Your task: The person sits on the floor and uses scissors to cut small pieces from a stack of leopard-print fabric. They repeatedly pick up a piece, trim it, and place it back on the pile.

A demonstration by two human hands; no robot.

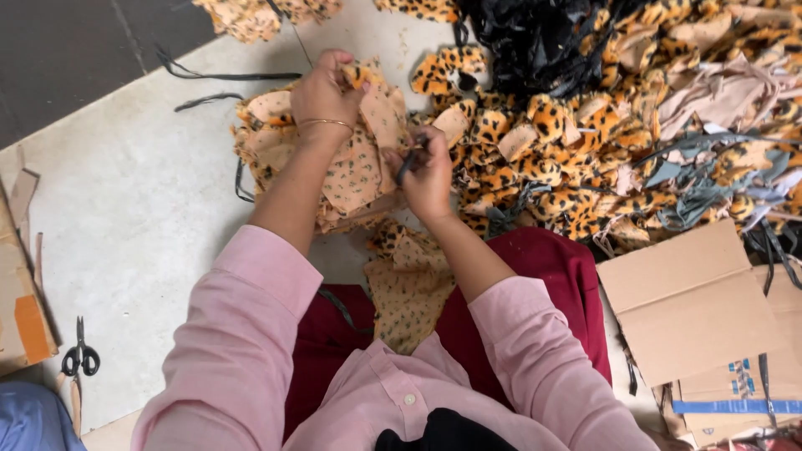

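A pale speckled floor (pixel 142 209) carries a wide heap of leopard-print plush fabric pieces (pixel 568 159), a tangle of black straps (pixel 535 42) and flattened brown cardboard (pixel 685 301). The left hand (pixel 324 92) pinches the top edge of a tan leopard-print fabric piece (pixel 359 163), fingers clenched on it, held up above the lap. The right hand (pixel 428 175) grips a dark narrow tool (pixel 409 163), fingers closed round it, its tip touching the cloth. As I judge it, the tip sits close to the left forearm, so a slip could nick skin or cloth. 1 pair of black-handled scissors (pixel 80 357) lies well apart on the floor.
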